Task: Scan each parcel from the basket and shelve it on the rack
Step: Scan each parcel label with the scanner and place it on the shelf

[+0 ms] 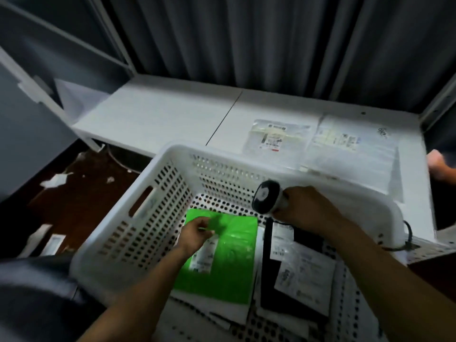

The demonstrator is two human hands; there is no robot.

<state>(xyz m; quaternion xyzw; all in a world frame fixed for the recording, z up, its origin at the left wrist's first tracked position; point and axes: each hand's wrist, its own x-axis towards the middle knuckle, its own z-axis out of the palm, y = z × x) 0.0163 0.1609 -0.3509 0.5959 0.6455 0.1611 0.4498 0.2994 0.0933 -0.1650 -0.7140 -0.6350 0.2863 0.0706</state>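
A dark curtain (246, 45) hangs beyond both hands, behind the white rack shelf (160, 114). That shelf lies past the hands, and the far wall of the basket stands between it and them. The white perforated basket (138, 218) surrounds both hands, which reach down into it.

Two clear-bagged parcels (271, 137) (350, 144) lie flat on the shelf beyond the right hand, side by side.

Under the left hand (197, 233) lies the green parcel (234, 257), flat on the basket floor with a white label facing up. The fingers are bent over its upper edge near the label; blur hides whether they pinch it or only touch it.

Just right of the green parcel, below the right forearm, lies a black parcel (303, 287) with white labels. The forearm crosses over part of it.

The right hand (306, 206) is clenched round the handle of a scanner (267, 197), whose head points left and down, above the green parcel's far corner. A black cable (408, 230) loops over the basket rim to the right of that hand.

Another person's hand (439, 166) shows at the right edge of the view, well right of the scanner.
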